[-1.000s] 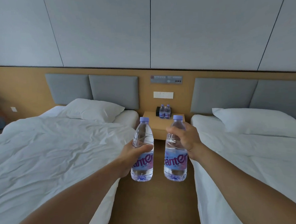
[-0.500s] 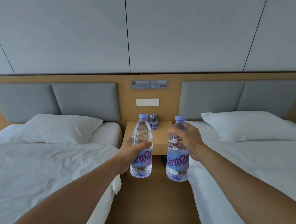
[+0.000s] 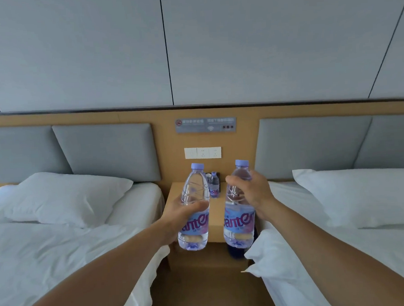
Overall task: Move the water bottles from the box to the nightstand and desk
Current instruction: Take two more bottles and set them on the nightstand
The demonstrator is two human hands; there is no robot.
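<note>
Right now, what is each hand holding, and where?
Left hand grips the left water bottle around its middle, at the label's top. Right hand grips the right water bottle higher, above its label.

Left bed and right bed, both white-sheeted, flank a brown floor strip; grey padded headboards sit on a tan wood panel, pale grey wall above.

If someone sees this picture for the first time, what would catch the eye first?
Two upright water bottles with purple caps fill the middle: the left bottle in the left hand, the right bottle in the right hand. Behind them, the wooden nightstand stands between the left bed and the right bed, with a small bottle at its back.
</note>
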